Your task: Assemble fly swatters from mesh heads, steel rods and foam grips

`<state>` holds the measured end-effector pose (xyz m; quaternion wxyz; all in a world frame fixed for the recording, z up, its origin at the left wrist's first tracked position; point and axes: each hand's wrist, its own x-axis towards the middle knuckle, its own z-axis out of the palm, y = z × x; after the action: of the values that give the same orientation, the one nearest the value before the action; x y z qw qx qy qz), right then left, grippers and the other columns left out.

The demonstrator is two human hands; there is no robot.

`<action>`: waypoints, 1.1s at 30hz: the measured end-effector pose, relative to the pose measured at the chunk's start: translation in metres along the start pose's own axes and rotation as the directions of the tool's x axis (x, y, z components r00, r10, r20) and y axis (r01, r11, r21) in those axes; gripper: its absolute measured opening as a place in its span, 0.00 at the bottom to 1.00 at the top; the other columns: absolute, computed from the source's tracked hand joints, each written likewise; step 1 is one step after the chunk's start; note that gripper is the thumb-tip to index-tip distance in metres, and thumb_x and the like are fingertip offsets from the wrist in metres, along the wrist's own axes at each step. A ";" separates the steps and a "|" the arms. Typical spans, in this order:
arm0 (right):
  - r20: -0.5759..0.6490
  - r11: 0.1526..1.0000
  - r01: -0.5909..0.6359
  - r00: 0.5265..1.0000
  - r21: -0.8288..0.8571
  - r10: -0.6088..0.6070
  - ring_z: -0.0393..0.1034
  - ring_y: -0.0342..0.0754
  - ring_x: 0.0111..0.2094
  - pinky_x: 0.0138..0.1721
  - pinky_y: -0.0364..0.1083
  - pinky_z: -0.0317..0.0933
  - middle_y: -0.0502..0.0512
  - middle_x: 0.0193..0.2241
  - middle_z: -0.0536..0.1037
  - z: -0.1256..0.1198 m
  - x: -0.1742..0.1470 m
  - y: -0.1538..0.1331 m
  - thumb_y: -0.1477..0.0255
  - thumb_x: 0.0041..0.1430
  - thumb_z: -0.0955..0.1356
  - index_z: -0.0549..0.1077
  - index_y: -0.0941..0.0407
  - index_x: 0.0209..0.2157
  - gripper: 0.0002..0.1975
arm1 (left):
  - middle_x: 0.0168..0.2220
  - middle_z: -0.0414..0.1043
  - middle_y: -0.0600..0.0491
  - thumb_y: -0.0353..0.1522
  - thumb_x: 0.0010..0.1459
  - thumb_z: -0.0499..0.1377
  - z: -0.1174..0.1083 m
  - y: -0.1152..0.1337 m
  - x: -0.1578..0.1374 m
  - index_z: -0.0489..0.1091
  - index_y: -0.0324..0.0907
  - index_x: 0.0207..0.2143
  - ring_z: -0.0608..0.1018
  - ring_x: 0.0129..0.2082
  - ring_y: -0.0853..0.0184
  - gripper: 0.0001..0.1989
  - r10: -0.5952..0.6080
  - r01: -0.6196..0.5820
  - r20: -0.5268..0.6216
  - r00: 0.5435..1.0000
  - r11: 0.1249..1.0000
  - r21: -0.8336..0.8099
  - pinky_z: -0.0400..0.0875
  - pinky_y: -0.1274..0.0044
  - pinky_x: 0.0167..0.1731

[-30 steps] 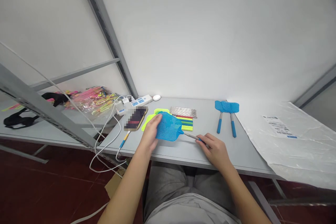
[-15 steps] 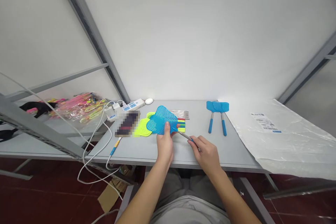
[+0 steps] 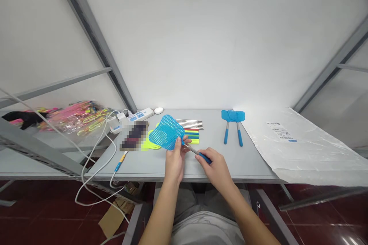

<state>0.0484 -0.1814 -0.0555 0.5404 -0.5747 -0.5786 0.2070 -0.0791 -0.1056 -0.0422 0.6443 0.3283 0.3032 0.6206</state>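
Observation:
A blue fly swatter [image 3: 164, 133] with a perforated plastic head is held between both hands above the table. My left hand [image 3: 174, 162] is closed around the neck of the head, thumb on top. My right hand [image 3: 215, 166] grips the blue handle, and a short metal shaft shows between the hands. Beneath and behind the head lie yellow-green swatter heads [image 3: 150, 144], partly hidden. Beside them are several metal rods [image 3: 193, 124] and a row of coloured handles [image 3: 194, 138], partly covered by my left fingers.
Two blue fly swatters [image 3: 233, 116] lie with overlapping heads to the right. White plastic wrapping with a label [image 3: 281, 132] covers the table's right end. On the left are a power strip [image 3: 140, 115], a white mouse-like object [image 3: 158, 110], cables and bagged colourful items [image 3: 83, 116].
The swatter head has turned so its broad face shows more fully, and more of the handle shows past my right fingers. Both hands keep their hold. The view has shifted slightly.

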 end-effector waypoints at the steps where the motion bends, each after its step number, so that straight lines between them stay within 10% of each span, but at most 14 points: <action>1: -0.009 0.997 -0.047 0.999 0.066 0.047 0.69 0.48 0.31 0.35 0.45 0.63 0.54 0.29 0.77 0.000 -0.001 0.005 0.64 0.58 0.69 0.78 0.54 0.39 0.11 | 0.41 0.77 0.47 0.41 0.53 0.66 -0.006 -0.002 0.000 0.74 0.39 0.41 0.78 0.36 0.66 0.17 -0.019 0.019 -0.011 1.000 1.000 -0.019 0.72 0.76 0.35; 9: 0.034 0.914 -0.238 0.970 0.328 0.240 0.65 0.42 0.20 0.23 0.44 0.64 0.52 0.30 0.77 -0.012 -0.008 0.028 0.61 0.49 0.74 0.78 0.57 0.38 0.17 | 0.39 0.77 0.48 0.46 0.56 0.62 -0.026 -0.018 0.002 0.75 0.40 0.40 0.78 0.36 0.69 0.19 -0.046 0.035 -0.099 0.994 0.994 -0.108 0.71 0.75 0.39; 18: -0.250 0.797 -0.195 0.884 0.572 0.396 0.64 0.41 0.20 0.24 0.44 0.66 0.44 0.21 0.67 -0.015 -0.009 0.038 0.61 0.49 0.75 0.72 0.56 0.37 0.18 | 0.44 0.77 0.48 0.38 0.51 0.68 -0.023 -0.025 -0.010 0.75 0.41 0.43 0.76 0.31 0.72 0.17 -0.058 0.058 0.000 0.998 0.996 -0.073 0.70 0.76 0.36; 33: -0.203 0.856 -0.292 0.891 0.427 0.406 0.61 0.42 0.16 0.23 0.42 0.58 0.46 0.12 0.69 -0.013 -0.009 0.031 0.53 0.56 0.69 0.60 0.54 0.21 0.23 | 0.45 0.76 0.49 0.37 0.50 0.69 -0.029 -0.021 -0.004 0.74 0.42 0.43 0.74 0.28 0.75 0.17 -0.060 0.063 0.029 0.998 0.990 -0.126 0.70 0.77 0.33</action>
<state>0.0705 -0.1869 -0.0812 0.6733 -0.5770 -0.3270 0.3268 -0.0895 -0.1086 -0.0765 0.6866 0.2849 0.2650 0.6142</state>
